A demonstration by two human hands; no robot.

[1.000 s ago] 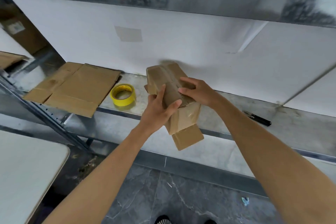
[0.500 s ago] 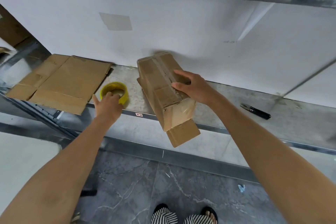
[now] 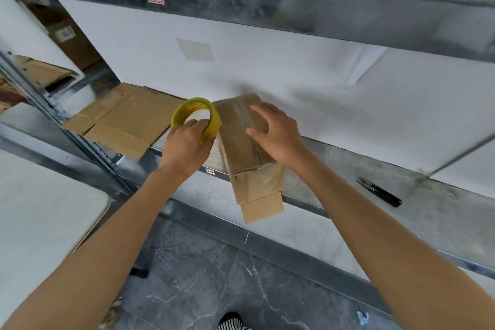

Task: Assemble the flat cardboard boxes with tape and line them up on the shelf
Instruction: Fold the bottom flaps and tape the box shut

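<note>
Tape roll held beside a folded-up box at the shelf edge.

Nearest, a pale table (image 3: 40, 222) sits at 8 o'clock of the view. The left hand (image 3: 184, 147) curls its fingers through and around the yellow tape roll (image 3: 214, 122), holding it upright at 10 o'clock of the cardboard box (image 3: 241, 147), perhaps touching its side. The right hand (image 3: 278, 136) lies on the box top with fingers spread. The box rests on the metal shelf (image 3: 348, 169), its near flap overhanging the front edge. Flat cardboard (image 3: 126, 120) lies at its 9 o'clock and a black cutter (image 3: 380, 191) at 4 o'clock.
</note>
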